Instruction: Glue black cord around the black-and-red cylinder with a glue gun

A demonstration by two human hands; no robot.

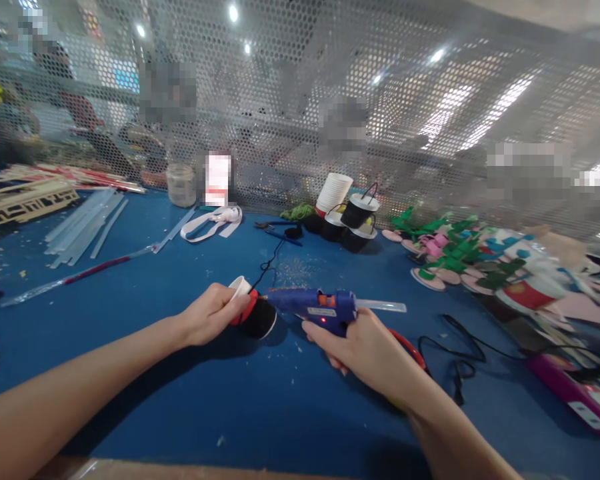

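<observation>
A perforated grey metal mesh screen [430,133] walls off the far edge of a broad blue-topped bench [145,373], where a person works with both bare arms stretched forward. Along the right side lies a heap of green, pink and red foam craft pieces [470,260]; at the far left rests a bundle of clear glue sticks [80,223], laid within reach as spares, it seems. At the back stands a cluster of black-wrapped paper cups with white rims [353,223], some with wire handles, beside a stack of plain white cups [333,190].

Near the middle, the right hand [365,350] is closed around the grip of a blue hot-glue gun [315,308], a clear stick jutting from its back and its red lamp lit; the nozzle points left, meeting the cup. The left hand [213,317] is curled over a small paper cup covered in black with a red band [253,313], tipped on its side on the bench, apparently to steady it and present its wall to the nozzle. A thin black cord [270,263] trails from it towards the back.
</observation>
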